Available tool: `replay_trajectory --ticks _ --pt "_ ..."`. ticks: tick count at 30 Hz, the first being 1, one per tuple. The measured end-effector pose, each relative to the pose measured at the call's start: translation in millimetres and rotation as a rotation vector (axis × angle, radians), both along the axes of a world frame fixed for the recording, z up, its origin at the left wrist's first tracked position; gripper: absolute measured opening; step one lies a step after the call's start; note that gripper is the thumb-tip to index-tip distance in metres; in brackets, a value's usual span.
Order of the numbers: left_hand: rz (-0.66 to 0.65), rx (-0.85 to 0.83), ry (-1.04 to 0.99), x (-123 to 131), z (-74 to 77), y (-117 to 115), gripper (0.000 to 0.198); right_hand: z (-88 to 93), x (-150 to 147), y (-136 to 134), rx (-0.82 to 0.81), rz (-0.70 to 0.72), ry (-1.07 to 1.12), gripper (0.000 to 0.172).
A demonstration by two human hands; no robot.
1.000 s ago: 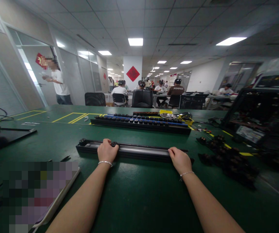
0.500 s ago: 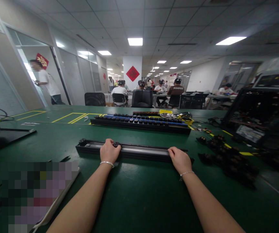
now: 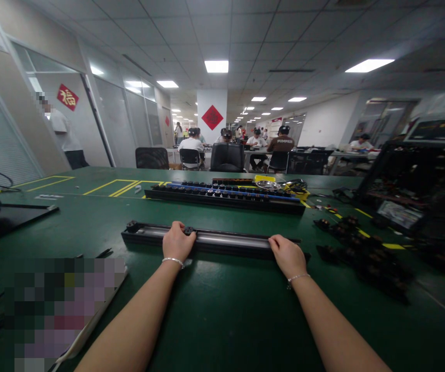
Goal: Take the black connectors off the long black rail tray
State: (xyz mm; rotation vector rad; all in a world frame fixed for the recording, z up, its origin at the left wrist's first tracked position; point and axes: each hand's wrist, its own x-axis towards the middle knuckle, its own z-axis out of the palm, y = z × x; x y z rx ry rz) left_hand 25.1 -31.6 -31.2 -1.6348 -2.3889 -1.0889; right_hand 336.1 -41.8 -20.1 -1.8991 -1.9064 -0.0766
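A long black rail (image 3: 226, 242) with a silvery strip along its channel lies across the green table in front of me. My left hand (image 3: 179, 242) is closed round a small black part (image 3: 188, 231) that sits in the channel, left of the rail's middle. Toward the right end, my right hand (image 3: 287, 253) grips the rail, its thumb and fingers pressed on the near wall. Another small black part (image 3: 132, 225) stands at the rail's left end. The undersides of both hands' fingers are partly hidden.
Behind the rail lies a longer tray (image 3: 226, 199) filled with small black parts. A dark heap of parts (image 3: 365, 253) is at the right, beside an open black case (image 3: 408, 181). A pixelated item (image 3: 71, 305) lies front left. People sit farther back.
My left hand and the small black part have shifted slightly to the right along the rail. A person at the far left has moved left behind the glass.
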Motion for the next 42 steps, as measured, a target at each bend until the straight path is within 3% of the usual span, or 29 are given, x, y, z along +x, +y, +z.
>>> replay_trajectory --ticks 42 --pt "-0.23 -0.056 0.0 31.0 4.3 -9.6 0.028 0.6 -0.7 -0.8 -0.005 -0.002 0.005 0.034"
